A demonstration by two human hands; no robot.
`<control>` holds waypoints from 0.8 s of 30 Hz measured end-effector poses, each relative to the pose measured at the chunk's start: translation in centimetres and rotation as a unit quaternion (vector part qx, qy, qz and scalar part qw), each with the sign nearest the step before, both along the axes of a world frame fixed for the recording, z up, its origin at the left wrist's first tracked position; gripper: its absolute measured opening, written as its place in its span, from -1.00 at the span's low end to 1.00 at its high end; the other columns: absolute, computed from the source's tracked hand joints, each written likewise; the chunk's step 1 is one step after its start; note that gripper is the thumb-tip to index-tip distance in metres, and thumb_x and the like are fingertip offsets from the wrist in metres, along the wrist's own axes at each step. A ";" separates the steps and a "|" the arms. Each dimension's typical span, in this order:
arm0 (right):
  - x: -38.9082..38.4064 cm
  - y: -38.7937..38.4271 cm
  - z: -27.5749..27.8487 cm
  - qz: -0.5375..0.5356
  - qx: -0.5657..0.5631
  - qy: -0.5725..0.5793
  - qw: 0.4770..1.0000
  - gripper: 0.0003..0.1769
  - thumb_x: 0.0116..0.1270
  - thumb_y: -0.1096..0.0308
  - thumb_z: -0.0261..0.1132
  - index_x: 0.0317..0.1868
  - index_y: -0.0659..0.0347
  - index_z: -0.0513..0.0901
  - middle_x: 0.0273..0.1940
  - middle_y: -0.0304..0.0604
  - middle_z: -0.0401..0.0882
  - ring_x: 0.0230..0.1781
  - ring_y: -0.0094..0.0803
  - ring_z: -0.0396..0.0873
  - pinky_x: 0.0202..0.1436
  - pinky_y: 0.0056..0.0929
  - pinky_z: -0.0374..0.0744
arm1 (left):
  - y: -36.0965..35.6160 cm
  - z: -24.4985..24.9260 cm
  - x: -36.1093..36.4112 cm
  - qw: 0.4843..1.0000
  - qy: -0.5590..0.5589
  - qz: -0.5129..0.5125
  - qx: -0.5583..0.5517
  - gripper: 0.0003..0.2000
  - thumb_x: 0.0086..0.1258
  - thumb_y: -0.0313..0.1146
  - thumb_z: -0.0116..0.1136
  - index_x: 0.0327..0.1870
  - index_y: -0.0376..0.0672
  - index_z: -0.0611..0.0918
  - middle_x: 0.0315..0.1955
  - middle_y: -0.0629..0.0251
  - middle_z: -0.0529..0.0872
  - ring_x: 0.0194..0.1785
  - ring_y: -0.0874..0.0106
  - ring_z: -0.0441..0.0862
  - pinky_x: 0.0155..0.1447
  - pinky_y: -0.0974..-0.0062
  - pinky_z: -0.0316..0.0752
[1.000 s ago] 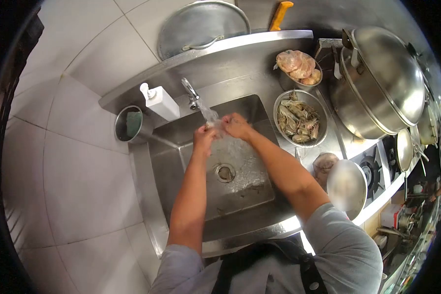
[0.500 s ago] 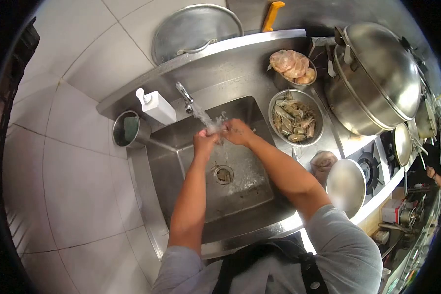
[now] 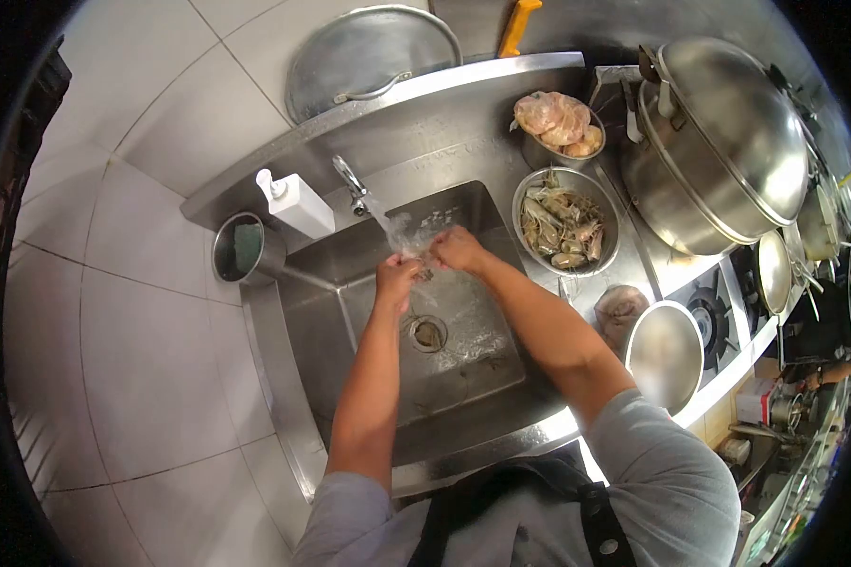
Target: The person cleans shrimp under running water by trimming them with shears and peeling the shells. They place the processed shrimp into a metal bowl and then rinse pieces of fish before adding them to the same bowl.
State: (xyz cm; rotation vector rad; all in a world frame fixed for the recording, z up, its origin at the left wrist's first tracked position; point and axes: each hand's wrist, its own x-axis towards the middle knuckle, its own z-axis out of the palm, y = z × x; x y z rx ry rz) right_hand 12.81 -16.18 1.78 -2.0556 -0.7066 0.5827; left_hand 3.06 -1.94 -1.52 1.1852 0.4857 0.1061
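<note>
Over the sink (image 3: 463, 397), both hands work close together in the stream of water (image 3: 388, 225) from the tap (image 3: 350, 184). My left hand (image 3: 399, 276) is closed, fingers curled round a small greyish shrimp (image 3: 425, 275), partly hidden by fingers and splashing water. Just to its right, my right hand (image 3: 458, 251) is closed in a pinch; what its fingertips hold is hidden. Below them, scraps lie in the drain (image 3: 428, 334). A metal bowl (image 3: 616, 248) full of shrimps (image 3: 563, 222) stands right of the basin.
Behind the bowl, a smaller pot (image 3: 560, 161) holds a bag of pale food (image 3: 553, 115). A large lidded steamer (image 3: 728, 151) and a stove burner (image 3: 711, 321) are at right. Left stand a soap bottle (image 3: 301, 206) and a metal pot (image 3: 267, 253) with a green sponge.
My hands have moved slightly apart, the left one turning and sinking a little. Water still runs over them. At far right, another person's arm has shifted.
</note>
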 end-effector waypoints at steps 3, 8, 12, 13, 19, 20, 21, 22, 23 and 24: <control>-1.0 0.0 1.7 -0.054 0.038 0.149 0.987 -0.77 0.11 0.31 0.17 -0.53 0.29 0.65 -0.63 -0.13 0.57 -0.63 -0.53 0.52 -0.48 -0.45 0.50 | 0.5 -0.6 0.0 0.999 0.009 -0.021 -0.025 -0.77 0.13 -0.55 0.12 -0.15 -0.25 0.58 -0.34 0.33 0.65 -0.36 0.50 0.57 -0.20 0.50 0.47; -1.9 1.0 2.1 -0.158 0.002 -0.092 0.983 -0.75 0.11 0.27 0.19 -0.48 0.32 0.63 -0.50 0.12 0.61 -0.52 -0.08 0.58 -0.34 -0.22 0.55 | -0.2 1.3 0.5 0.999 -0.024 0.035 0.001 -0.82 0.16 -0.53 0.11 -0.20 -0.21 0.54 -0.36 0.36 0.61 -0.37 0.51 0.55 -0.28 0.49 0.50; -2.5 1.5 4.6 -0.181 0.010 -0.074 0.981 -0.71 0.13 0.22 0.19 -0.46 0.32 0.63 -0.42 0.20 0.59 -0.37 0.11 0.60 -0.23 -0.12 0.56 | 0.3 -0.2 1.2 0.989 0.002 0.068 0.134 -0.80 0.18 -0.51 0.13 -0.16 -0.20 0.54 -0.35 0.36 0.60 -0.32 0.49 0.59 -0.30 0.45 0.54; -2.6 1.6 5.0 -0.209 0.002 -0.078 0.975 -0.71 0.17 0.23 0.18 -0.43 0.33 0.65 -0.38 0.22 0.60 -0.30 0.12 0.60 -0.16 -0.10 0.56 | -0.7 0.4 1.1 0.986 -0.018 0.133 0.100 -0.80 0.18 -0.51 0.14 -0.15 -0.20 0.55 -0.36 0.36 0.60 -0.32 0.49 0.59 -0.29 0.44 0.55; -2.1 1.6 5.3 -0.232 0.047 -0.092 0.967 -0.69 0.21 0.20 0.21 -0.45 0.32 0.63 -0.41 0.20 0.60 -0.31 0.12 0.62 -0.21 -0.11 0.56 | -1.8 3.6 0.1 0.990 -0.046 0.126 0.032 -0.77 0.19 -0.44 0.23 -0.13 -0.18 0.56 -0.36 0.33 0.63 -0.30 0.47 0.61 -0.26 0.46 0.56; -2.0 1.5 5.2 -0.202 0.056 -0.098 0.973 -0.70 0.22 0.21 0.20 -0.44 0.32 0.62 -0.42 0.20 0.59 -0.31 0.12 0.61 -0.21 -0.11 0.55 | -1.8 4.4 -0.1 0.992 -0.030 0.114 0.035 -0.77 0.20 -0.42 0.25 -0.13 -0.18 0.56 -0.35 0.33 0.64 -0.28 0.46 0.62 -0.25 0.46 0.56; -1.9 1.4 5.4 -0.201 0.056 -0.098 0.973 -0.70 0.22 0.21 0.20 -0.44 0.32 0.62 -0.42 0.20 0.59 -0.31 0.12 0.61 -0.21 -0.11 0.55 | -1.2 4.0 -0.1 0.992 -0.030 0.115 0.035 -0.77 0.20 -0.42 0.25 -0.13 -0.18 0.56 -0.35 0.33 0.64 -0.28 0.46 0.62 -0.25 0.46 0.56; -1.8 1.4 5.5 -0.166 0.035 -0.123 0.978 -0.73 0.22 0.24 0.19 -0.41 0.32 0.63 -0.40 0.20 0.60 -0.27 0.14 0.60 -0.16 -0.08 0.55 | -0.5 3.7 -0.2 0.995 -0.012 0.092 0.046 -0.83 0.19 -0.47 0.23 -0.20 -0.20 0.58 -0.39 0.36 0.64 -0.35 0.51 0.60 -0.29 0.52 0.53; -1.8 1.4 5.6 -0.129 0.015 -0.148 0.980 -0.75 0.22 0.27 0.18 -0.39 0.32 0.63 -0.38 0.20 0.61 -0.23 0.16 0.60 -0.11 -0.04 0.55 | 0.1 3.3 -0.3 0.996 0.006 0.069 0.058 -0.88 0.18 -0.53 0.20 -0.26 -0.21 0.60 -0.43 0.39 0.65 -0.42 0.57 0.58 -0.33 0.58 0.51; -1.8 1.4 5.8 -0.128 0.015 -0.146 0.981 -0.75 0.22 0.27 0.18 -0.39 0.32 0.63 -0.38 0.20 0.61 -0.23 0.16 0.60 -0.11 -0.04 0.55 | 0.2 3.5 -0.5 0.996 0.007 0.071 0.058 -0.88 0.18 -0.53 0.20 -0.26 -0.21 0.60 -0.43 0.39 0.65 -0.42 0.57 0.58 -0.33 0.58 0.51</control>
